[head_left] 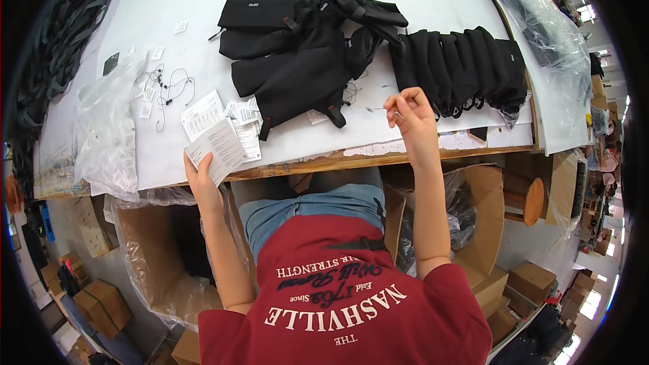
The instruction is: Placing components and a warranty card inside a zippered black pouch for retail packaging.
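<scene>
At near left of table [182,0], left hand [203,184] clamped on white paper [222,150]; near right, right hand [417,120] pinched together on thin string [374,109]. Below: left carton [143,233] plastic-lined, dark contents [191,233]; right carton [485,220] holds clear plastic [460,220].

Your left hand [201,181] holds a printed paper [220,147], with a clear plastic bag [107,132] to its left. Your right hand [414,120] pinches a thin string [374,109], near a row of black bags [449,67] beyond and to its right.
</scene>
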Available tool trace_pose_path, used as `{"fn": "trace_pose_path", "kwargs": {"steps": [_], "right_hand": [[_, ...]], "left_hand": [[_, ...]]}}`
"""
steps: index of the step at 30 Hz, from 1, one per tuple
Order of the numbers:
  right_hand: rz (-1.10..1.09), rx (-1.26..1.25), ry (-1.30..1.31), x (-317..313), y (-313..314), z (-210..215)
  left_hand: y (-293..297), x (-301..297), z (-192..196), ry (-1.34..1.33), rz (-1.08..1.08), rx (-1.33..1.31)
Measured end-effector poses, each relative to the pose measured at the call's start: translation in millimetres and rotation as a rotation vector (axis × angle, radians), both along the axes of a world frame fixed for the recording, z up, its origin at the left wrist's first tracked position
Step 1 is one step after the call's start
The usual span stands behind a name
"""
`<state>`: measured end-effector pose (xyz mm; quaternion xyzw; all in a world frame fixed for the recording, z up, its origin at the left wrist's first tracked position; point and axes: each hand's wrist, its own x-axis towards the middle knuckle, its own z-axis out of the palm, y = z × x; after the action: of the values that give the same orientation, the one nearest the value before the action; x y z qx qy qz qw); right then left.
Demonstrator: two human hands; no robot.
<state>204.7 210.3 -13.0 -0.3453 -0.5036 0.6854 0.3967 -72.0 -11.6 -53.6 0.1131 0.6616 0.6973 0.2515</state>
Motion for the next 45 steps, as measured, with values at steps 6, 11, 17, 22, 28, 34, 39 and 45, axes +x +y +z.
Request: {"fn": "trace_pose_path", "kwargs": {"steps": [6, 11, 17, 22, 28, 34, 39, 45], "right_hand": [[-0.015, -0.062, 0.107, -28, -5, 29], [0.177, -0.083, 0.04, -32, -41, 31], [0.33, -0.024, -0.052, -46, -96, 29], [0.425, 0.181, -0.14, -48, -105, 36], [0.247, 0.481, -0.243, -55, -108, 36], [0.175, 0.697, -0.287, -56, -106, 36], [0.232, 0.394, -0.26, -52, -108, 39], [0.309, 0.464, -0.217, -35, -102, 43]], "left_hand": [[9, 37, 23, -0.046, -0.095, 0.13], [12, 69, 52, -0.018, -0.521, 0.108], [25, 90, 58, 0.352, -0.48, 0.194], [22, 95, 68, 0.418, -0.389, 0.135], [21, 99, 74, 0.555, -0.365, 0.071], [20, 101, 78, 0.673, -0.355, 0.013], [17, 100, 79, 0.691, -0.365, 0.075], [9, 91, 74, 0.331, -0.612, 0.241]]}}
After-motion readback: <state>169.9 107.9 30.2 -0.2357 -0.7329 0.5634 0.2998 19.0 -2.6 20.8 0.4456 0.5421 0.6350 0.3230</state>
